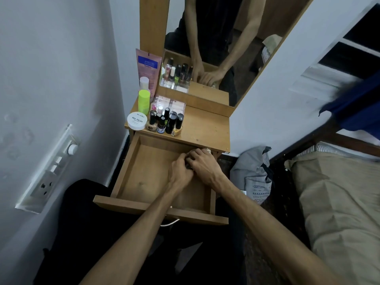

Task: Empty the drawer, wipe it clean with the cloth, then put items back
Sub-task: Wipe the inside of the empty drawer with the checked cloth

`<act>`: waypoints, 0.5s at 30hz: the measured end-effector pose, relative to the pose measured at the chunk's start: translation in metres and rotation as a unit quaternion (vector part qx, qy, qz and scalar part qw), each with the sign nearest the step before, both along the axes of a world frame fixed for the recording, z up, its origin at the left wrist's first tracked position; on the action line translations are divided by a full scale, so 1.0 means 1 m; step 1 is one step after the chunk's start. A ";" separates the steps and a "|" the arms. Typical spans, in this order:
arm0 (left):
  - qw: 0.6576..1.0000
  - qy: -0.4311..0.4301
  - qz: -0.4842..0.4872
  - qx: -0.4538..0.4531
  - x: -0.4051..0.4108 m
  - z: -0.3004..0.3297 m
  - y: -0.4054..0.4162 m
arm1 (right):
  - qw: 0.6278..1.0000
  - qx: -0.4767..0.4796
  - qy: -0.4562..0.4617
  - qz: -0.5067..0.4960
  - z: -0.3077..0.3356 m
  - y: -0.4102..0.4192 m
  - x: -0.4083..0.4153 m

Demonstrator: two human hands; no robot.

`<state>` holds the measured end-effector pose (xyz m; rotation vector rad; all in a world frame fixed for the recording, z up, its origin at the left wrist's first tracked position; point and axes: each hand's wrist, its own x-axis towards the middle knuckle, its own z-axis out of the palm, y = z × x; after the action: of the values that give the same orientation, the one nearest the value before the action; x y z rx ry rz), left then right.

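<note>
The wooden drawer is pulled out under the small dressing table, and its visible floor is bare. My left hand and my right hand are pressed together at the drawer's far right corner. Their fingers are curled around small items that are mostly hidden. Only a dark bit between the hands and a pale tip at my right fingertips show. On the tabletop's left side stand several nail polish bottles, a white nail polish remover tub, a lime green bottle and a pink tube.
A mirror rises behind the tabletop. A wall with a switch panel is close on the left. Grey patterned fabric lies on the floor right of the drawer, next to a bed. My dark-clothed legs are under the drawer front.
</note>
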<state>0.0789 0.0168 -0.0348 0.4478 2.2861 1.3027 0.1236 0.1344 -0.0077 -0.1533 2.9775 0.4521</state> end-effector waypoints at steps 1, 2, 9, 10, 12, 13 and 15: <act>1.000 -0.004 0.002 0.001 -0.001 -0.002 0.004 | 1.000 -0.002 -0.011 -0.015 -0.001 0.003 0.000; 1.000 -0.009 0.001 0.007 -0.001 -0.006 0.009 | 0.999 -0.002 -0.024 -0.030 -0.002 0.006 0.000; 0.998 -0.040 -0.049 0.005 0.003 -0.019 0.027 | 0.985 0.070 -0.099 -0.121 -0.008 0.003 0.008; 0.997 -0.046 -0.053 0.007 0.003 -0.018 0.026 | 0.983 0.080 -0.102 -0.128 -0.006 0.000 0.008; 0.995 -0.062 -0.073 0.009 0.001 -0.015 0.018 | 0.979 0.111 -0.114 -0.128 -0.001 -0.008 0.007; 0.993 -0.074 -0.093 -0.001 0.001 -0.013 0.014 | 0.975 0.131 -0.126 -0.126 0.001 -0.013 0.008; 0.985 -0.089 -0.142 -0.031 0.001 -0.009 0.004 | 0.969 0.152 -0.146 -0.128 0.002 -0.024 0.013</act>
<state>0.0794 0.0204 -0.0439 0.5872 2.0235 1.0827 0.1363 0.1099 -0.0061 0.1772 2.5551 0.7673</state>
